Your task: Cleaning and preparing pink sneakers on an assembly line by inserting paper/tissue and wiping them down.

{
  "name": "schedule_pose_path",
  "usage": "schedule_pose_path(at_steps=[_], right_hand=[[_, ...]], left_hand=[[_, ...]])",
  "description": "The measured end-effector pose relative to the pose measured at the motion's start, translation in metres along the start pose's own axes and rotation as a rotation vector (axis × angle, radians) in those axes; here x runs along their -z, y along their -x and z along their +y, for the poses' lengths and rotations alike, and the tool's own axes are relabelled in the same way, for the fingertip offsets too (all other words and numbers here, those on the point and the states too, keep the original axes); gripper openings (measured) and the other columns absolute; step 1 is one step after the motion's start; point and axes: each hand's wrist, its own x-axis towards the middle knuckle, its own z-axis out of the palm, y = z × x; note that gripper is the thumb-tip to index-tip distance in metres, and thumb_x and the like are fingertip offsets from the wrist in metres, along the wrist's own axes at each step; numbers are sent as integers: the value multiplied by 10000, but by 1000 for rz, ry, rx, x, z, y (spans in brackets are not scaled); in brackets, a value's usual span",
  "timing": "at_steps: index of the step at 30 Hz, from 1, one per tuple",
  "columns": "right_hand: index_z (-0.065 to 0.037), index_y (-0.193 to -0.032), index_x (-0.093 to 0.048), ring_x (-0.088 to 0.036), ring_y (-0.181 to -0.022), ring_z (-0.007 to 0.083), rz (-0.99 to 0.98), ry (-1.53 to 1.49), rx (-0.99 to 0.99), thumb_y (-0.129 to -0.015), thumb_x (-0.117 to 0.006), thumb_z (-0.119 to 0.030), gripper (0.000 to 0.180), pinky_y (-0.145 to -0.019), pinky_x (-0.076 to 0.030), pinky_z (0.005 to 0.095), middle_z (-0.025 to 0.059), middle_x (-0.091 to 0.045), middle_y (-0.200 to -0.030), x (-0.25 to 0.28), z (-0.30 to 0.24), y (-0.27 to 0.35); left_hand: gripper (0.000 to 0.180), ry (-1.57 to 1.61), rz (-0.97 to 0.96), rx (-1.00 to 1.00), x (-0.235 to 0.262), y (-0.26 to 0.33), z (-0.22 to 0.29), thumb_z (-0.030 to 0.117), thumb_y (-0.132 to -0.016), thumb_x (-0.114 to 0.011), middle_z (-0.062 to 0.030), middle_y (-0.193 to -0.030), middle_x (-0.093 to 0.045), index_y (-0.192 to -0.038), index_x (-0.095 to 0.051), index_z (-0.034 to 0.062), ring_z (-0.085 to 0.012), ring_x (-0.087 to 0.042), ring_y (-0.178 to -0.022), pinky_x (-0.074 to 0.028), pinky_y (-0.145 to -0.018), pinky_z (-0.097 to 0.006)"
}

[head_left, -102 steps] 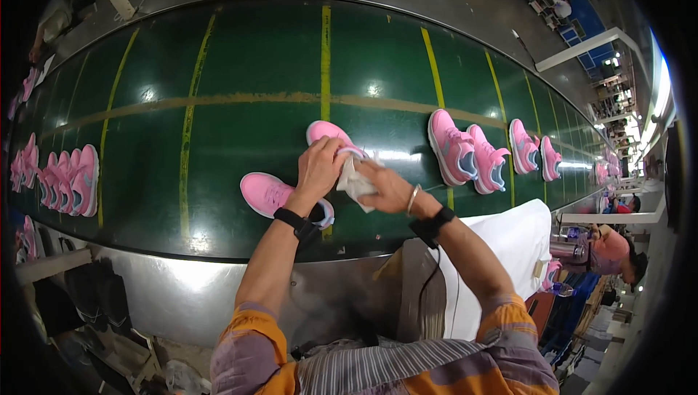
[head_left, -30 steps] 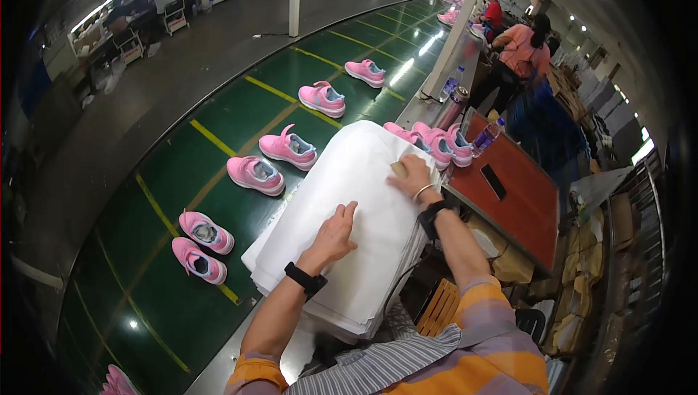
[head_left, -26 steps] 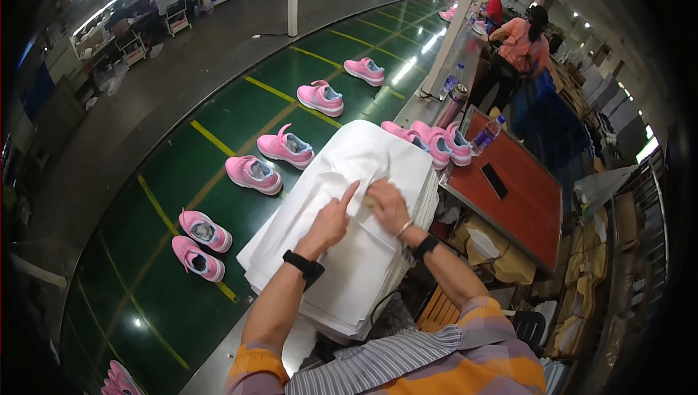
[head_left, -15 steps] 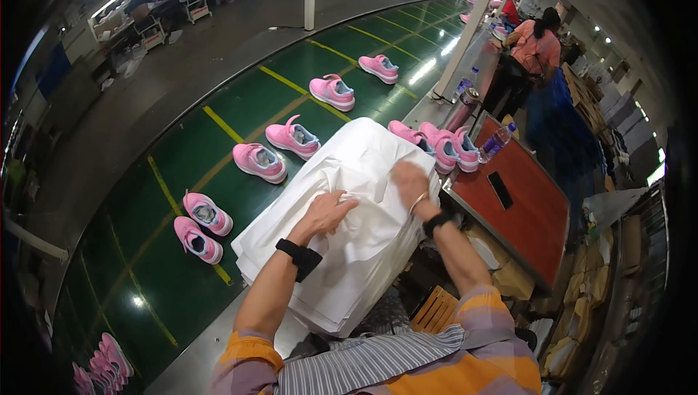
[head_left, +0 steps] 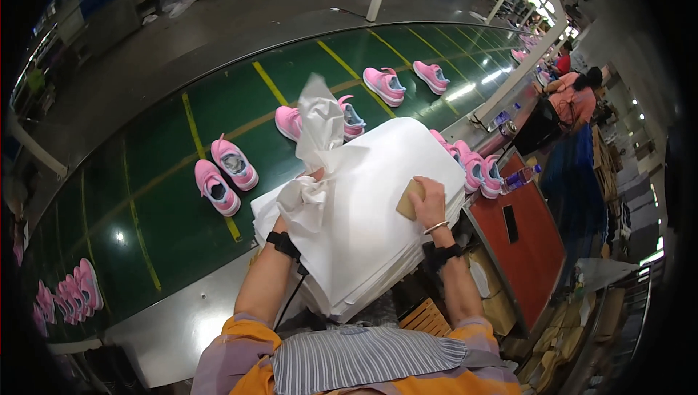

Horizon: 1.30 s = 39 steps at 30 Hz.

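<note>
Setting: factory floor, green conveyor belt (head_left: 145, 177) carrying pink shoes (head_left: 225, 173).
Paper: white tissue sheet (head_left: 320, 126), crumpled, lifted off the paper stack (head_left: 378, 206).
Left hand (head_left: 302, 195): clamped on the sheet's bunched end.
Right hand (head_left: 429, 202): closed on a tan block (head_left: 409, 200), pressing the stack.
Handling: likely light, soft, tears easily; grip the gathered bunch.

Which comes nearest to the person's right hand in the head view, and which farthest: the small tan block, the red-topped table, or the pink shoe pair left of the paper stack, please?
From the right hand:
1. Tan block, under its fingers on the white paper stack.
2. Red-topped table, just to the right, beside the stack.
3. Pink shoe pair, far left on the green conveyor belt.
</note>
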Motion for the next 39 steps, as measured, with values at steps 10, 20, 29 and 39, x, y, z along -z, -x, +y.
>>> schedule_pose_path(at_steps=[10, 20, 29, 39], right_hand=[[-15, -963, -717, -596, -1146, 438, -71, -111, 768, -717, -754, -65, 253, -957, -512, 473, 157, -663, -1219, -91, -140, -32], [20, -1175, -615, -666, -1037, 362, -355, -602, 530, -844, -701, -101, 363, -870, -536, 375, 200, -665, -1144, -182, -219, 19], [-57, -1428, -491, -382, -1401, 422, -444, 97, 928, -864, -722, -390, 695, -1160, -303, 499, 262, -390, -1509, -209, -255, 13], [30, -1362, -556, -637, -1100, 172, -781, -511, 211, -818, -778, -72, 596, -956, -494, 330, 158, -699, -1188, -273, -236, -3]], left_hand=[[387, -979, -56, -673, 11, 84, 26, 152, -1008, -533, -74, -1284, -588, -1371, -500, 22, -151, -592, -1088, -496, -930, -269], [534, 179, 300, -841, -37, 143, 27, 36, -897, -671, -96, -1281, -566, -1378, -437, 33, -214, -619, -1122, -528, -977, -362], [425, -704, 875, -1330, -30, 186, 79, 2, -791, -721, -70, -1064, -664, -1194, -592, -30, -169, -659, -922, -533, -836, -315], [358, -887, 851, -1370, 13, 207, 128, 183, -858, -649, -109, -992, -679, -1138, -625, -39, -157, -631, -858, -521, -783, -337]])
